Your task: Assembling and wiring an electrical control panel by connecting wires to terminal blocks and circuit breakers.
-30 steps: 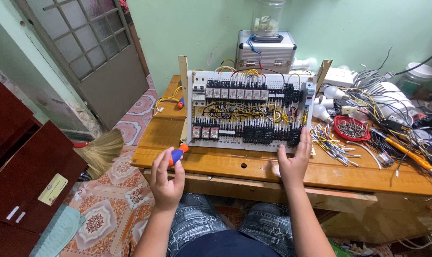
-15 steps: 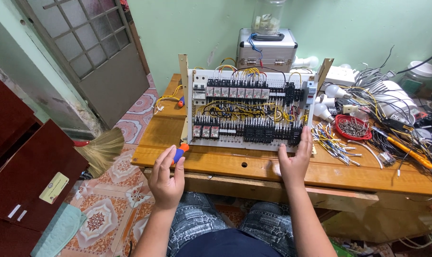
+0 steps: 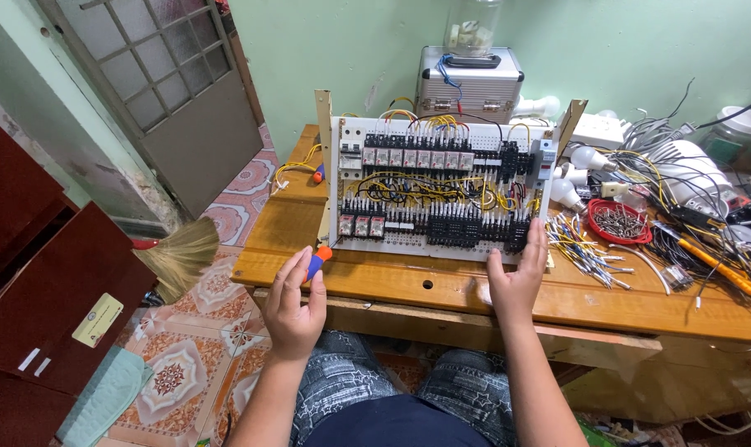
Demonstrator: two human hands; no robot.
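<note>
Two bare hands work at a wooden table (image 3: 441, 285) where a white electrical control panel (image 3: 437, 186) stands propped at a tilt, its face crowded with rows of black relays, terminal blocks and yellow wiring. The left hand (image 3: 295, 302), raised just in front of the table's near edge, pinches a small screwdriver (image 3: 317, 261) with a blue and orange handle between thumb and fingertips, the other fingers loosely curled; the tool sits beside the panel's lower left corner. The right hand (image 3: 516, 277) rests against the panel's lower right edge, fingers held straight and close together, gripping nothing. To the right of the panel lie a scatter of cut wire pieces (image 3: 586, 248), a red dish of screws (image 3: 618, 222), several white light bulbs (image 3: 580, 170) and a tangle of cables (image 3: 690, 190). Behind the panel a silver case (image 3: 468, 83) stands against the green wall, a clear jar (image 3: 472, 25) on top of it. On the patterned tile floor (image 3: 185, 364) at left, a straw broom (image 3: 177, 257) leans near a dark red cabinet (image 3: 36, 281) and a grey door (image 3: 168, 91). The person's knees, in dark jeans, show below the table.
</note>
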